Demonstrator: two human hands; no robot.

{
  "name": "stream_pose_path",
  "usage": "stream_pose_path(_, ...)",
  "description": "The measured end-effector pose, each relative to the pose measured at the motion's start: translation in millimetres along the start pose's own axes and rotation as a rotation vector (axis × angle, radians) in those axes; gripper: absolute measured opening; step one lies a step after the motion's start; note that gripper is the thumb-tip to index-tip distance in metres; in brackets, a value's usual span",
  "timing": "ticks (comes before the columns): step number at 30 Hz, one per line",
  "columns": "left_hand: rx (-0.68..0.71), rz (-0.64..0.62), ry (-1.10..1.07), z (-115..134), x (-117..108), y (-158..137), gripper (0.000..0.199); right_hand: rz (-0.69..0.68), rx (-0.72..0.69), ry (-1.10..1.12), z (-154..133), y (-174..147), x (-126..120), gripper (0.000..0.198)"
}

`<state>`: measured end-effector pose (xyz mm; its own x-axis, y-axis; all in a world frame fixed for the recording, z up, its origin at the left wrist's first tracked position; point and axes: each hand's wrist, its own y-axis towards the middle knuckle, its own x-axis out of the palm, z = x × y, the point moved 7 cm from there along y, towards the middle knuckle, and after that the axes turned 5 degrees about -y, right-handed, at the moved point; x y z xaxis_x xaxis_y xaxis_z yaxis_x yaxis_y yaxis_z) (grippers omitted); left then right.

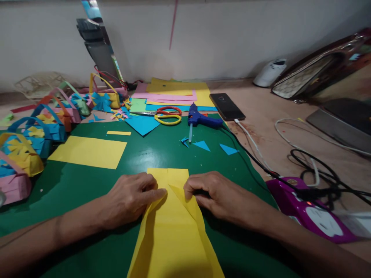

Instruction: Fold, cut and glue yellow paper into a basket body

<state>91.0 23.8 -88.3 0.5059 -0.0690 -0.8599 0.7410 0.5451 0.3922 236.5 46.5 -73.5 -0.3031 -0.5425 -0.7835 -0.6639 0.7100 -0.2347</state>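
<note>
A sheet of yellow paper [176, 231] lies in front of me on the green board, its long side edges turned up and a small triangular fold showing near its far right part. My left hand [136, 195] pinches the sheet's left edge, thumb lying on top. On the opposite edge my right hand [205, 193] grips the paper beside the triangular fold, fingers curled. The sheet's near end runs out of the picture.
Small paper baskets [43, 131] line the left. Scissors [168, 116], a blue glue gun [199, 117], blue scraps [228, 149] and a yellow rectangle [89, 152] lie beyond my hands. At right are a phone [227, 106], cables and a magenta power strip [313, 212].
</note>
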Motion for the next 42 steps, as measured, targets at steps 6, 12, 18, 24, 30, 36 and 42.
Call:
stream_pose_path(6, 0.119, -0.057, -0.098, -2, -2, 4, 0.039, 0.007, -0.042, -0.045, -6, 1, 3, 0.024)
stream_pose_path(12, 0.145, -0.021, -0.089, -1, -4, 4, 0.027, 0.005, -0.045, -0.056, -6, 1, 4, 0.025)
stream_pose_path(18, 0.118, -0.018, -0.086, -3, -2, 3, 0.024, 0.021, -0.054, -0.057, -6, 2, 4, 0.025)
stream_pose_path(24, 0.114, -0.124, -0.061, -4, -2, 9, 0.026, 0.038, -0.066, -0.083, -7, 1, 5, 0.025)
stream_pose_path(30, 0.105, -0.199, 0.01, -6, -1, 13, 0.032, 0.092, -0.048, -0.044, -6, 1, 7, 0.035)
stream_pose_path(36, 0.082, -0.256, 0.041, -9, 2, 14, 0.034, 0.109, -0.014, 0.015, -5, 5, 7, 0.026)
stream_pose_path(42, 0.121, -0.238, 0.063, -8, 1, 12, 0.034, 0.102, 0.111, -0.016, -4, 17, 3, 0.022)
